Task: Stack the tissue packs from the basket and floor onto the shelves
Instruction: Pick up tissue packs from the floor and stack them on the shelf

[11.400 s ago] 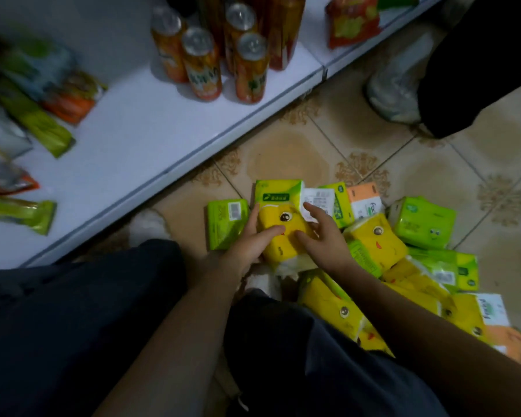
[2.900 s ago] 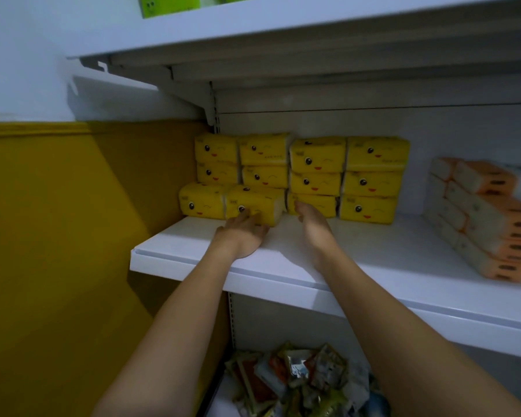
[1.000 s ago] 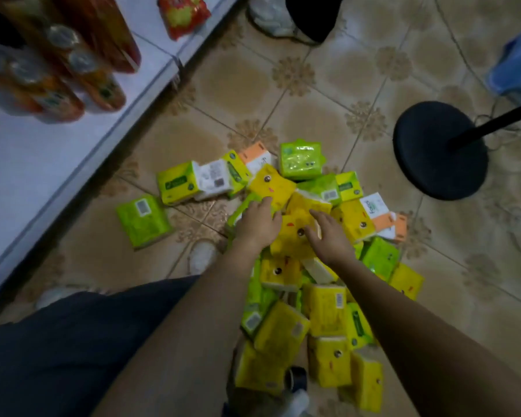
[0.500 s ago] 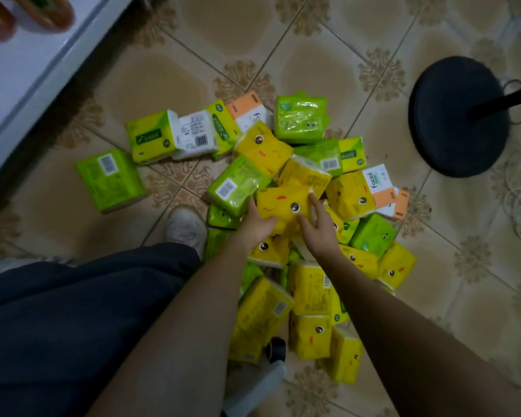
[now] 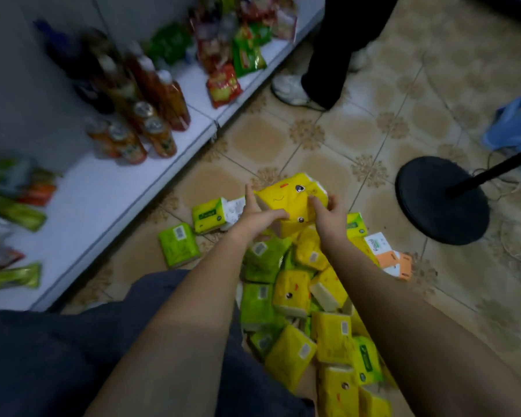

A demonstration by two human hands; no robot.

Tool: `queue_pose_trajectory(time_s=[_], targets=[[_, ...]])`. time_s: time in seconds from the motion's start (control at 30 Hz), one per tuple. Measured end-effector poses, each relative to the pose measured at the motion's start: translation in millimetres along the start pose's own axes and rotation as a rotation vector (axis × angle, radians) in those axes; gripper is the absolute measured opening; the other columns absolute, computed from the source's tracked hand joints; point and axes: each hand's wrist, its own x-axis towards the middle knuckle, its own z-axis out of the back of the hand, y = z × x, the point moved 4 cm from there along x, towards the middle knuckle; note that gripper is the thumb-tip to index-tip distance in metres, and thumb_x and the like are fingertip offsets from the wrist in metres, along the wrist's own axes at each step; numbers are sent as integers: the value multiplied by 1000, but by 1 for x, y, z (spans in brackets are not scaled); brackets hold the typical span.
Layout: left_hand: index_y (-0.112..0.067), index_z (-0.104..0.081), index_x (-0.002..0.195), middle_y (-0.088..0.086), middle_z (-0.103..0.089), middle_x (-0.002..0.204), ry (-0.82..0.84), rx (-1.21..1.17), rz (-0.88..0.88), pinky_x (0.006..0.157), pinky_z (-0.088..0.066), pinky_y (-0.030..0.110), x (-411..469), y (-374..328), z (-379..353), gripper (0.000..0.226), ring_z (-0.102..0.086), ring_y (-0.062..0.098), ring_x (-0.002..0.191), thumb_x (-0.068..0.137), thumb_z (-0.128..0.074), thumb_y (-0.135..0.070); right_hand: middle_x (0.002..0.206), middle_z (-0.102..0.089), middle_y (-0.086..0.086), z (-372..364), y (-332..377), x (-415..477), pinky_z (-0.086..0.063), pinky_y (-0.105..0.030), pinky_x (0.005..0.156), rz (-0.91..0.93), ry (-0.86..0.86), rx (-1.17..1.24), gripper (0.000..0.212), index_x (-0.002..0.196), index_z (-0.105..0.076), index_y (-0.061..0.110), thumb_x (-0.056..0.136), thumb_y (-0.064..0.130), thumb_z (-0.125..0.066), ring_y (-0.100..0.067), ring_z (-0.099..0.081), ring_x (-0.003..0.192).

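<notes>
Lying under the forearms, a tissue pack pile (image 5: 295, 299) is spread on the floor. Just above it, yellow tissue packs (image 5: 286, 200) are gripped between left hand (image 5: 257, 216) and right hand (image 5: 328, 219). Bottles (image 5: 151, 124) are shelved beyond-left of both hands.

Head view, steep downward, near floor (image 5: 328, 152).

The tissue packs (image 5: 286, 203) I hold are bright yellow with black dot eyes. Below lie green packs (image 5: 178, 248) and 1 orange-and-white pack (image 5: 394, 261), on beige floor tiles (image 5: 253, 139) patterned with brown rosettes.
</notes>
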Motion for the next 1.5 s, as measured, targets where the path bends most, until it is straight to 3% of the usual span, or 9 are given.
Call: queue_pose_trajectory(time_s=[0.13,0.27,0.4,0.57,0.8,1.0,1.13,1.3,1.5], targets=[[-35,-26,142,-2,-44,138,-116,-113,-162,82,-41,34,-79,-56,73,82,-49,25,121,74,-70,-47,92,-59,-5,-38,87,-37,-47,-27,70,126,140,118,23,111,-56,4,89,11,-56,-14,-55,79],[-26,-56,101,1,-59,117,-244,-202,-298,77,-47,33,-172,-92,150,26,-58,22,98,87,-57,-48,81,-56,0,-85,173,-105,-44,-20,57,277,382,124,16,105,-57,9,90,10,-55,-11,-52,71],[-28,-53,116,0,-62,105,-351,-203,-431,69,-51,33,-271,-110,216,32,-62,17,78,88,-57,-44,82,-57,-2,-128,244,-197,-43,-15,44,469,581,87,21,110,-58,7,90,14,-56,-11,-53,66],[-40,-24,143,-3,-53,122,-509,-234,-532,64,-49,27,-389,-109,283,63,-59,16,82,89,-55,-27,115,-58,-15,-178,303,-315,-47,-18,69,583,784,233,35,122,-51,1,91,16,-57,-16,-54,96],[-41,7,146,4,-45,137,-1006,-668,-810,58,-51,36,-529,-67,363,89,-59,27,88,87,-55,-14,135,-37,-6,-232,319,-472,-40,-28,89,893,1017,188,57,138,-38,19,88,37,-59,-15,-46,108],[-27,-19,141,6,-41,123,-1258,-727,-883,57,-51,34,-622,-24,410,69,-52,29,95,87,-61,-18,151,-22,-6,-271,299,-608,-32,-35,110,1168,1306,107,76,146,-22,19,84,18,-66,-20,-26,138],[-28,-32,137,3,-41,133,-1496,-577,-780,89,-46,42,-660,10,454,59,-50,25,108,86,-61,-38,154,-14,-9,-306,297,-667,-27,-33,112,1194,1351,113,70,145,-26,18,86,10,-61,-21,-18,141],[-21,-52,125,8,-49,128,-1731,-225,-633,106,-36,45,-691,34,511,64,-45,28,120,76,-48,-61,150,-27,-10,-368,307,-701,-29,-33,110,1218,1328,102,57,142,-33,14,90,4,-51,-22,-26,138],[-18,-50,128,4,-54,124,-1814,-129,-606,94,-38,33,-706,41,593,33,-45,19,113,97,-46,-27,134,-47,-7,-451,335,-738,-35,-20,94,1206,1310,132,41,132,-46,14,91,8,-52,-17,-45,120]])
